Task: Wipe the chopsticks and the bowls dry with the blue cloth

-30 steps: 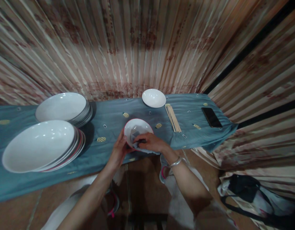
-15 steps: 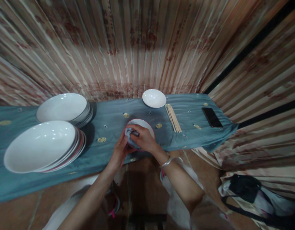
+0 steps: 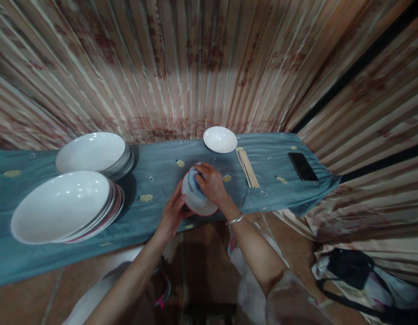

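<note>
A white bowl with a red rim (image 3: pixel 202 207) is tilted over the near part of the table. My left hand (image 3: pixel 175 205) grips it by its left edge, thumb over the rim. In my right hand (image 3: pixel 212 183) is a bluish-grey cloth (image 3: pixel 194 181), pressed against the far left side of the bowl's rim and inside. The fingers of my right hand are closed around the cloth, and a silver bracelet circles that wrist. Part of the bowl is hidden behind my right hand.
Two stacks of large plates, the near stack (image 3: pixel 63 205) and the far stack (image 3: pixel 91 153), stand at the left. A small white bowl (image 3: pixel 220 139), several chopsticks (image 3: pixel 247 168) and a phone (image 3: pixel 302 166) lie on the blue tablecloth (image 3: pixel 161 180). A pleated curtain (image 3: pixel 195 67) hangs behind.
My right hand has moved with the cloth from the bowl's near left to its far rim. More of the bowl's inside shows, and my left hand still holds its edge.
</note>
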`<state>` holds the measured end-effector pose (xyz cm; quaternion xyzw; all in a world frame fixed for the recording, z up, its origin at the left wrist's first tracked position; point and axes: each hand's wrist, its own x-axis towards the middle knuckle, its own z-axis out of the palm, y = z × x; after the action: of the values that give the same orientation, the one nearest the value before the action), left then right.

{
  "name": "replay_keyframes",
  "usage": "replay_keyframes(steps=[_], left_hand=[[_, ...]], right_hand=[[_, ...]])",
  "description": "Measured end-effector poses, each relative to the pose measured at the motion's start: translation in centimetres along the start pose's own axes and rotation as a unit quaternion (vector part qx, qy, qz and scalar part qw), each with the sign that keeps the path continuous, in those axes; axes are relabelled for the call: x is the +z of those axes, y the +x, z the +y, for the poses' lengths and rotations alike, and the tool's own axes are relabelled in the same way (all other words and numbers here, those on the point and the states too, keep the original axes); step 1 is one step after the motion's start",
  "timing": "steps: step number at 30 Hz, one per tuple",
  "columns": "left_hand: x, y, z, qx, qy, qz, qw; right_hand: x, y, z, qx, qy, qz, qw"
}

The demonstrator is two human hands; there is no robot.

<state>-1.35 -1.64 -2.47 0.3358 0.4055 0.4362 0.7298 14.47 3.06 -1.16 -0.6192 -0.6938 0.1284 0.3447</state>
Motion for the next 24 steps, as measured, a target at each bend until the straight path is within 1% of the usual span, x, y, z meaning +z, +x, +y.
replay_keyframes(steps=[8,14,19,24], left_hand=[[-0.1,0.1,0.0,0.002,0.013,0.0,1.0],[0.0,-0.1,0.1,0.006,0.018,0.0,1.0],[0.2,-0.1,0.4,0.002,0.009,0.008,1.0],[0.3,-0.1,0.6,0.0,0.005,0.011,1.0]], right_hand=[[-1.9,-0.4,0.7,0.044,-0.094,-0.04,0.994],[-3.0,-1.5,1.4,0.075,-0.161,-0.076,0.981],[-3.0,-2.7,2.3,0.078,-0.179,-0.066,0.979],[-3.2,-4.2,2.9,0.053,-0.17,-0.049,0.983]])
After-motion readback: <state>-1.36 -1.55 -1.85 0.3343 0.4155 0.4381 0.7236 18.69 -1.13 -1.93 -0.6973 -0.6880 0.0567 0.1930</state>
